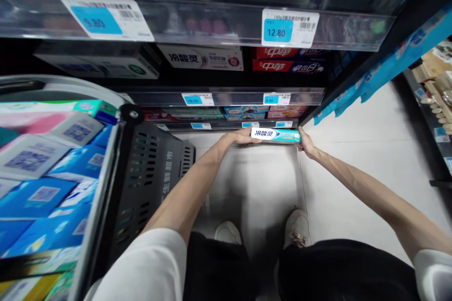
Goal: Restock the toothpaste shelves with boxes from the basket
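Supermarket shelving (208,23) fills the top of the frame, above a pale tiled floor (339,162). At the left edge, a grey perforated shopping basket (151,169) is heaped with blue, white and green cartons (42,197); it stands close beside the person, presumably to be within easy reach. On the shelving, toothpaste boxes (208,59) lie flat, apparently turned so that their brand names face outward. Both bare arms (194,176) stretch down and forward and converge just right of centre, where a white-and-teal toothpaste carton (273,135) is held level in front of the lowest visible shelf. The left hand (243,137) grips one end and the right hand (306,143) the other, a hold that likely keeps it straight.
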A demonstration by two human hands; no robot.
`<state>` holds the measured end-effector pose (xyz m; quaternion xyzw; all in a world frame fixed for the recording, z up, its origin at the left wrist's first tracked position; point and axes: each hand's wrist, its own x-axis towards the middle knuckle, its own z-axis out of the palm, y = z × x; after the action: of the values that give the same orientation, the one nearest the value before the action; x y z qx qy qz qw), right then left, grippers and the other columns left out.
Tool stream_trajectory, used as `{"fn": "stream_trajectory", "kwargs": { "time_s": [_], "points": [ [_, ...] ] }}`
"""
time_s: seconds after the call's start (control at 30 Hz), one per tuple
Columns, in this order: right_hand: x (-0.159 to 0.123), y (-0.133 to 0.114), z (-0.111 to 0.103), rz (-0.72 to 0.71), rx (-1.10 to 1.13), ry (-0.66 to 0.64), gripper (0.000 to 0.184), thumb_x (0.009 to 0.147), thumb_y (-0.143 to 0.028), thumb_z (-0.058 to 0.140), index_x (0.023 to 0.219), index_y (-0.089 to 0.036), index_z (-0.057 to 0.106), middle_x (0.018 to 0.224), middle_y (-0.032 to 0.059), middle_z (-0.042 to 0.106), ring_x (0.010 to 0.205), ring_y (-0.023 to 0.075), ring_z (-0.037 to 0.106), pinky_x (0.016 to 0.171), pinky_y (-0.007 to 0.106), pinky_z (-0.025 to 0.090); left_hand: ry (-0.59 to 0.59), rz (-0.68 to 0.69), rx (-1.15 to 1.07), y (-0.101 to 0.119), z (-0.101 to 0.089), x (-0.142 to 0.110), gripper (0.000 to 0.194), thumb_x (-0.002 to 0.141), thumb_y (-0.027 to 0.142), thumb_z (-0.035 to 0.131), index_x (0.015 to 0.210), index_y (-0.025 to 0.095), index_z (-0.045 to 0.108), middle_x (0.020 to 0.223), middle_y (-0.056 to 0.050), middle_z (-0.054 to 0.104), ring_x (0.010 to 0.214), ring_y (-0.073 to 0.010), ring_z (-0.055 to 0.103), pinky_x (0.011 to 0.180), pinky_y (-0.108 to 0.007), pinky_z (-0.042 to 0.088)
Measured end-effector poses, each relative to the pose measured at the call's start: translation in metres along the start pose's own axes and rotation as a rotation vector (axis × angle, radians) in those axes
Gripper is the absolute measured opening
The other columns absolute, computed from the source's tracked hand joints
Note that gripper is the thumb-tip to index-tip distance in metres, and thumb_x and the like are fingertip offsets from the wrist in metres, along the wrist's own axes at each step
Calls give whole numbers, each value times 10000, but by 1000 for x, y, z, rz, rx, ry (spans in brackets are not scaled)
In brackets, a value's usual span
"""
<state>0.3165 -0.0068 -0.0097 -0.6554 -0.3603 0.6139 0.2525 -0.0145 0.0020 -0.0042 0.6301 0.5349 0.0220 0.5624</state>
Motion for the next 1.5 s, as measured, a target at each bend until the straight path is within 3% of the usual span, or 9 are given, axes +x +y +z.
{"fn": "stream_trajectory", "kwargs": {
  "time_s": [0.23,0.37,0.53,0.8,1.5],
  "points": [
    [1,-2,0,-80,83,-58,507,860,-730,630,958,-267,448,593,-108,445,392,61,230,384,202,301,88,-41,-133,4,0,-4,609,855,650,750,1161,201,474,782,-16,684,641,-174,654,584,-281,510],
    [-4,-5,0,-95,102,-90,515,831,-707,679,1020,-272,478,675,-85,572,399,51,236,388,197,331,73,-49,-126,2,-2,-2,591,947,789,490,1003,201,497,696,-25,663,607,-171,637,592,-287,505],
    [-8,-7,1,-94,81,-75,522,835,-687,712,1052,-250,527,793,-27,693,397,32,251,399,201,385,55,-73,24,-1,-6,-1,761,941,883,223,775,202,521,662,-69,677,619,-184,636,686,-311,499],
    [-7,-6,3,-67,-17,-42,554,908,-727,637,1054,-193,616,765,47,744,374,35,255,384,207,428,60,-80,78,5,-9,-7,792,920,903,212,689,215,530,636,-64,667,654,-212,629,783,-339,478],
    [-9,-2,6,-67,-64,-31,574,920,-736,616,1068,-181,636,764,59,743,381,42,297,384,200,426,35,-110,166,7,-9,-8,869,959,851,72,598,204,528,626,-84,671,656,-199,621,819,-315,473]
  ]
}}
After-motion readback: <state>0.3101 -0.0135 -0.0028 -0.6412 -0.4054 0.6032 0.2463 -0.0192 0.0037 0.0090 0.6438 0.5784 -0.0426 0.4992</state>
